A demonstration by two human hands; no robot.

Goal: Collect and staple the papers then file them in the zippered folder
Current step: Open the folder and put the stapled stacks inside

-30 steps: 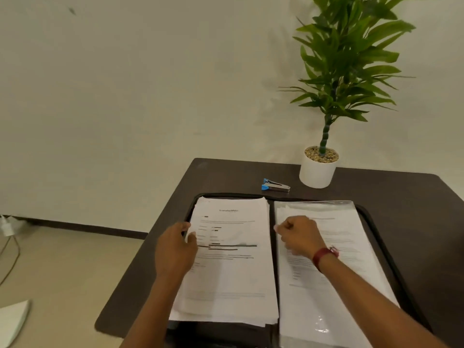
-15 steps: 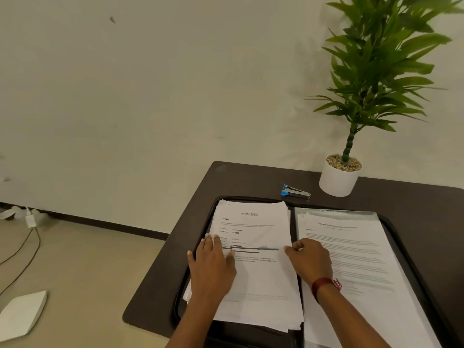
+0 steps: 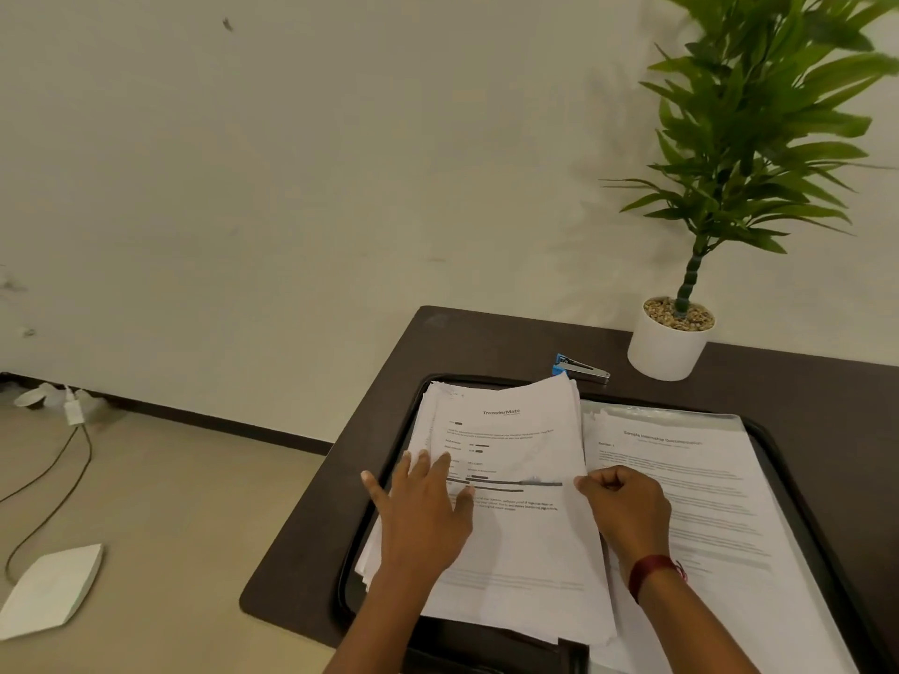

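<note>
A black zippered folder [image 3: 773, 440] lies open on the dark table. On its left half sits a loose stack of printed papers [image 3: 515, 542], its right edge lifted a little. My left hand [image 3: 423, 513] lies flat on the stack's left side with fingers spread. My right hand [image 3: 625, 508] grips the stack's right edge near the folder's spine, fingers curled. The folder's right half holds a printed sheet in a clear sleeve [image 3: 700, 508]. A small blue and silver stapler [image 3: 579, 369] lies on the table just behind the folder.
A white pot with a green plant [image 3: 669, 342] stands at the table's back right, against the wall. The dark table [image 3: 311, 542] ends at the left; beyond it the floor holds a white flat device [image 3: 51, 591] and a cable [image 3: 58, 484].
My left hand went from curled at the stack's left edge to flat on the papers. My right hand shifted to the stack's right edge, which has risen. The camera turned left.
</note>
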